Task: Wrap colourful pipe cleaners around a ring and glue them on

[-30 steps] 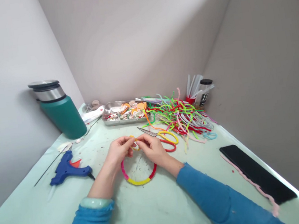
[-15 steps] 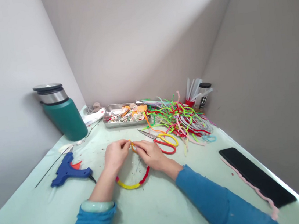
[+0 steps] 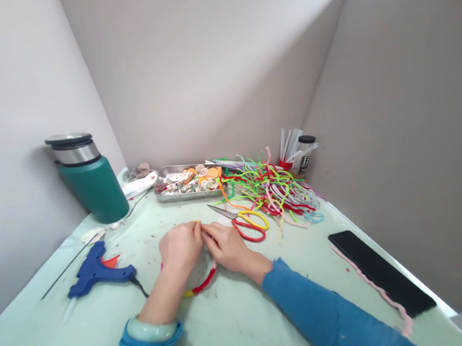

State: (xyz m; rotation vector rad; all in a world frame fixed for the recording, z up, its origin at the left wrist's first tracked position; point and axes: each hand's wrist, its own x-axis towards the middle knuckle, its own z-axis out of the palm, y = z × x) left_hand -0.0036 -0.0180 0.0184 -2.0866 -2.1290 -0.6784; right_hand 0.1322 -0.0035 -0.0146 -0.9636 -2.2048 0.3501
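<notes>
My left hand [image 3: 180, 249] and my right hand [image 3: 228, 246] meet fingertip to fingertip above the table, both closed in a pinch. Between them is the far side of a ring [image 3: 205, 281] wrapped in fuzzy pipe cleaner, with red, yellow, pink and whitish stretches. A small orange-yellow pipe cleaner end [image 3: 198, 222] pokes out at my left fingertips; the rest of it is hidden by my fingers. My left hand and wrist cover the ring's left part. Scissors [image 3: 250, 224] with red and yellow handles lie just beyond my right hand.
Left of my hands lies a blue glue gun [image 3: 98, 267], with a green bottle [image 3: 93, 186] behind it. At the back are a metal tray [image 3: 191, 196] of small pieces and a heap of pipe cleaners [image 3: 273, 187]. A black slab [image 3: 380, 269] and a pink pipe cleaner [image 3: 371, 282] lie right.
The view has shifted, moving the tabletop things slightly left. My hands have drawn together, covering most of the orange strand. The ring has turned, its red stretch now lower and nearer the front.
</notes>
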